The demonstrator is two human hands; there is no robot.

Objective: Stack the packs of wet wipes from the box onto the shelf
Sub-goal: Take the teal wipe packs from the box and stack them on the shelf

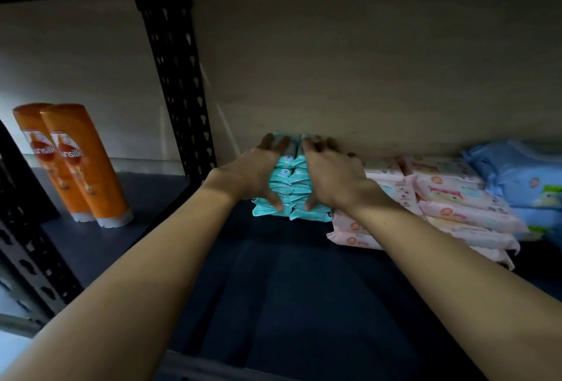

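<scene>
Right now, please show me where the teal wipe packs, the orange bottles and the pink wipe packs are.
teal wipe packs point(292, 190): head view, front of stack.
orange bottles point(88, 167): head view, front bottle's body.
pink wipe packs point(456, 198): head view, top pack.

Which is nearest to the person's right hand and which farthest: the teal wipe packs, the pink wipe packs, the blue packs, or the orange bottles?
From the right hand, in the head view:
1. Teal wipe packs: under its fingers, in the middle of the shelf.
2. Pink wipe packs: stacked just to its right.
3. Blue packs: beyond the pink ones, at the far right.
4. Orange bottles: far left, past the black upright.
</scene>
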